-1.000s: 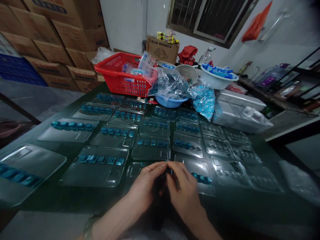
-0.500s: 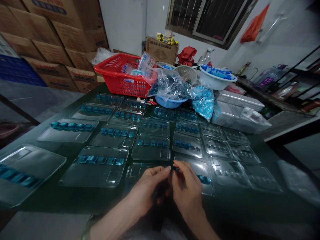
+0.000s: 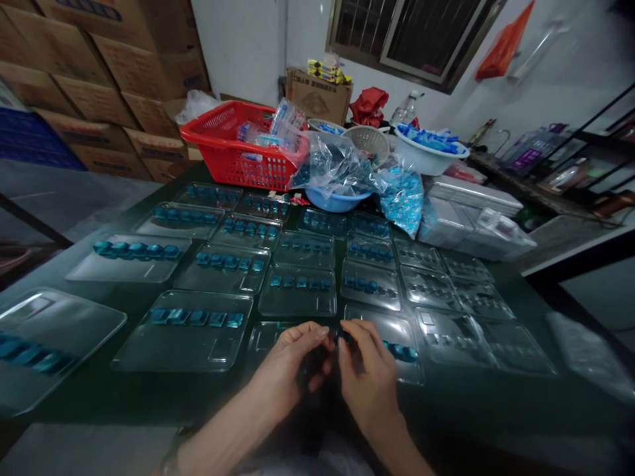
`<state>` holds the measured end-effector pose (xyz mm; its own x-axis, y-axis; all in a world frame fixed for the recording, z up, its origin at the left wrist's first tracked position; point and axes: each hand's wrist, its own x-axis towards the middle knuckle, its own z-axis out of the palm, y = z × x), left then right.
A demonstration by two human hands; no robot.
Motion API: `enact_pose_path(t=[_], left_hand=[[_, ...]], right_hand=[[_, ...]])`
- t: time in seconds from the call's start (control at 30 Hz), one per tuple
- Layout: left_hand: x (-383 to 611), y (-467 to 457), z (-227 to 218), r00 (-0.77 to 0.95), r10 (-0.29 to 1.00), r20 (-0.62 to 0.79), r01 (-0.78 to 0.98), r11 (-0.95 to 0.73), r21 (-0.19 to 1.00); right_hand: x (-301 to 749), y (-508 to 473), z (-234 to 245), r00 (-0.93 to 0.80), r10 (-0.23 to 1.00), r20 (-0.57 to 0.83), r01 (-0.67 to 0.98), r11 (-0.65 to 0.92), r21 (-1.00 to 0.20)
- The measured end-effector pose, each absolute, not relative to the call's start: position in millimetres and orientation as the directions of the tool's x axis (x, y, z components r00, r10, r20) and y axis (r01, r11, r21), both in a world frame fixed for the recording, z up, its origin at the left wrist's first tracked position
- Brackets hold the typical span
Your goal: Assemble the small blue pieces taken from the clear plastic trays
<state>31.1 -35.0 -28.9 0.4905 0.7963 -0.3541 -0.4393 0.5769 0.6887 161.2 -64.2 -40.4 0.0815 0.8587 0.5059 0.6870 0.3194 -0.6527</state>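
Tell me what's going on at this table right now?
A person works with both hands close together at the near edge of the dark table. The left hand and right hand meet over a small dark piece pinched at the fingertips; it is too small to identify. Clear plastic trays lie in rows ahead, many holding lines of blue pieces, while those to the right look unfilled. A red basket and bowls stand behind.

Red basket (image 3: 238, 149), clear trays (image 3: 188, 330) with blue pieces (image 3: 196, 318), dark table (image 3: 149, 390)
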Motion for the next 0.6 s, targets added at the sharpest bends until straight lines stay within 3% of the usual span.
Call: enact_pose_path(t=[0.27,0.6], left_hand=[[35,-32,-32,0.447,0.804,-0.392,-0.501,0.588,0.635],[38,-31,-33,0.448,0.795,-0.408,-0.542,0.605,0.584]], right_hand=[[160,-70,-33,0.060,0.903,0.426,0.574,0.318,-0.755],[158,-65,-53,0.095,0.815,0.572,0.725,0.338,-0.601]])
